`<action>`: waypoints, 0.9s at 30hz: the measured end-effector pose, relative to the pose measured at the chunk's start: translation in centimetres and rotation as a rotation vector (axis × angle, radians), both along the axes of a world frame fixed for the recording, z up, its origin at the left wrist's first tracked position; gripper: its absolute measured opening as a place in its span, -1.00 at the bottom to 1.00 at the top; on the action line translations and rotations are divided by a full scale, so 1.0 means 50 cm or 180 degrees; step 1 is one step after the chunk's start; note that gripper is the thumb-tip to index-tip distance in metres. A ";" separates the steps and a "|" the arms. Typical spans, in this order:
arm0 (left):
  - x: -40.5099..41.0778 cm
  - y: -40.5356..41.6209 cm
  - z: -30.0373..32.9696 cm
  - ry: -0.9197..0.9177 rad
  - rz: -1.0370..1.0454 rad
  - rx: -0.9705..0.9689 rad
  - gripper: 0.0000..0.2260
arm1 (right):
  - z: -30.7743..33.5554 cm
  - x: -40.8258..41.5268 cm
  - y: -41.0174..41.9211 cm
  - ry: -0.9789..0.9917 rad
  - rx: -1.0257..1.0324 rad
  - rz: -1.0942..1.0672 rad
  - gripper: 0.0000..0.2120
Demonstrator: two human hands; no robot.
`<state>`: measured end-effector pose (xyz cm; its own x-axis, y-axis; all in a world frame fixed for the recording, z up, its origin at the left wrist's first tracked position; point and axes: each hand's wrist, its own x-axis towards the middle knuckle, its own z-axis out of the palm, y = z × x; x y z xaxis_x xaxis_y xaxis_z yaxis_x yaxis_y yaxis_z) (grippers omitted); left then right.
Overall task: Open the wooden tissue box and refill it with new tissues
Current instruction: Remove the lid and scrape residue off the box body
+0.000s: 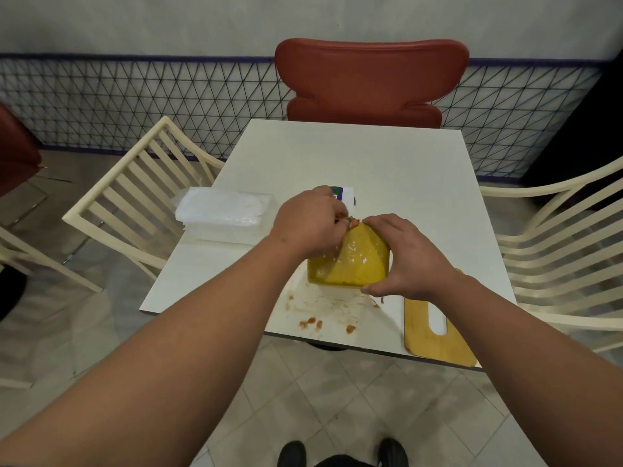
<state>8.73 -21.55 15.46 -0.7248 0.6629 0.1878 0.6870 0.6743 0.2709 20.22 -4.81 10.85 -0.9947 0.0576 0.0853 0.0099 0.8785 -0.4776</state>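
- Right now the right hand [406, 256] has its grip curled round the right side of the wooden tissue box [350, 262], thumb at the near lower corner and fingers over the top far edge.
- Left hand [308, 224] lies against the box's upper left side, its fingers bent in a pinch at the top corner on something small that is too tiny to make out.
- The box stands tilted on the white counter [371, 156], near its front edge, between the two hands.
- Its slotted wooden lid [435, 328] lies flat to the right, off the box, overhanging the counter's near edge.
- A clear-wrapped pack of white tissues [222, 214] sits at the left edge, well apart from the box; a white packet with a purple print [345, 195] shows just behind the left hand.
- Brown smears and crumbs [313, 321] mark the counter in front of the box.
- The box's facing surface is yellow wood, glossy, with pale flecks.
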 end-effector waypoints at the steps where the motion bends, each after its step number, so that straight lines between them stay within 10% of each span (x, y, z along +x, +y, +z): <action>1: -0.012 -0.014 0.001 -0.0012 0.0051 -0.0023 -0.74 | 0.001 0.000 0.000 0.0001 0.0014 -0.0003 0.07; 27: 0.042 -0.109 -0.098 -0.0503 0.0353 0.1563 -0.80 | 0.005 -0.015 0.004 -0.0025 -0.0085 -0.0027 0.07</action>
<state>10.84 -27.02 10.57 -0.8302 0.4420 0.3397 0.5438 0.5082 0.6678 19.47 -4.61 11.10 -0.9948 0.0683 0.0760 0.0212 0.8652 -0.5009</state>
